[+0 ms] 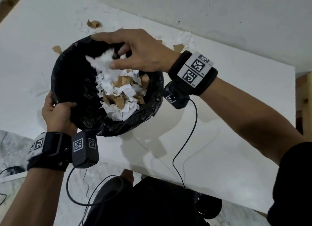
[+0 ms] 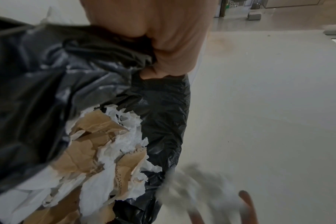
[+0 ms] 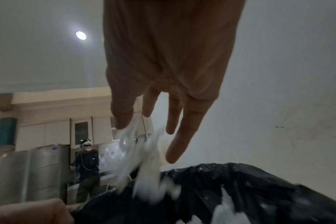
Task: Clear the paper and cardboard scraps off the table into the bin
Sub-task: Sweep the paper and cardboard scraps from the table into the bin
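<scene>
My left hand (image 1: pixel 57 112) grips the near left rim of a bin (image 1: pixel 70 74) lined with a black bag and holds it tilted over the white table (image 1: pixel 228 124). Torn white paper and brown cardboard scraps (image 1: pixel 121 94) fill its lower side. Above the bin mouth my right hand (image 1: pixel 135 52) has its fingers spread, and a blurred clump of white paper (image 1: pixel 103 64) drops from them. The right wrist view shows straight fingers (image 3: pixel 184 130) with the paper (image 3: pixel 144 163) beneath them. Cardboard scraps (image 1: pixel 94 24) and white shreds (image 1: pixel 184 37) lie on the table behind the bin.
More cardboard bits (image 1: pixel 57 49) lie on the table by the bin's left side, another (image 1: pixel 178 48) by my right wrist. A wall (image 1: pixel 219 15) backs the table. Cables (image 1: pixel 185 141) hang from both wrist cameras. Another person (image 3: pixel 86 163) stands far off.
</scene>
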